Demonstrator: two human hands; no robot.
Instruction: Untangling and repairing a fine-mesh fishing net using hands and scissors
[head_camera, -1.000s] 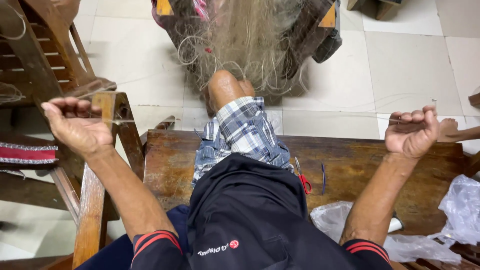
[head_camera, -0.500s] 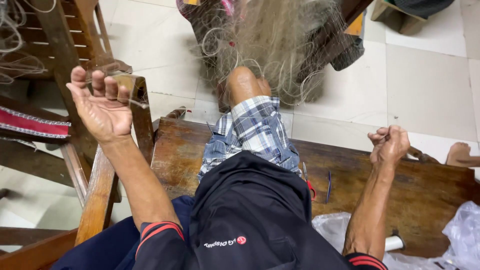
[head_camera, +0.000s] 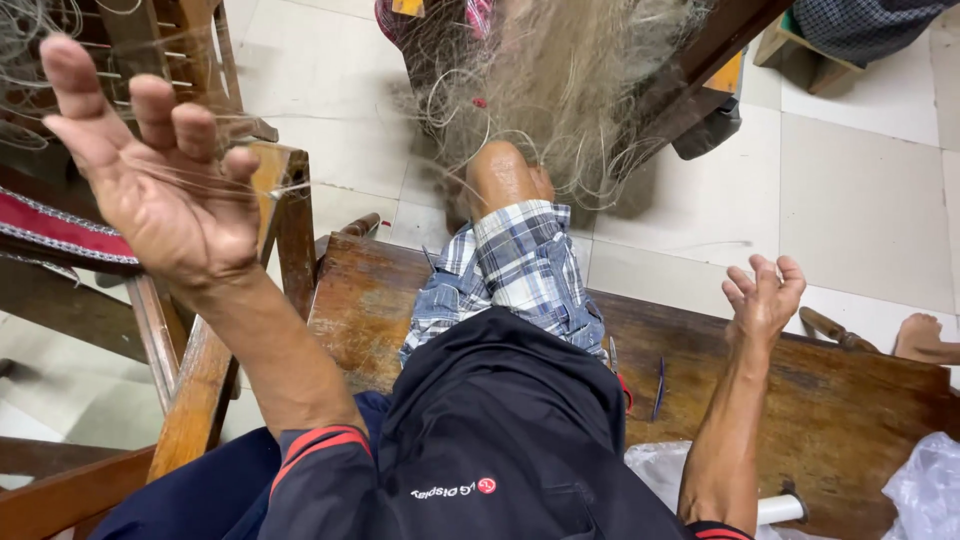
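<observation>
My left hand (head_camera: 165, 190) is raised at the left, palm up and fingers spread, with fine pale strands lying across the fingers. These strands run toward a tangled pale fishing net (head_camera: 570, 90) bunched over my bare knee (head_camera: 505, 175). My right hand (head_camera: 762, 295) hovers above the wooden bench (head_camera: 850, 400) at the right. Its fingers are apart and loosely curled, and I see nothing in them. I sit on the bench in plaid shorts (head_camera: 510, 270) and a dark shirt.
A wooden chair (head_camera: 290, 200) with a red cushion (head_camera: 50, 230) stands at the left. On the bench lie a thin blue tool (head_camera: 660, 385), red-handled scissors (head_camera: 622, 385) and clear plastic bags (head_camera: 925, 485). A bare foot (head_camera: 925, 335) shows at the right edge. The floor is pale tile.
Both hands were closed on a taut line a second ago. My left hand has risen and opened flat; my right hand has dropped toward the bench and uncurled.
</observation>
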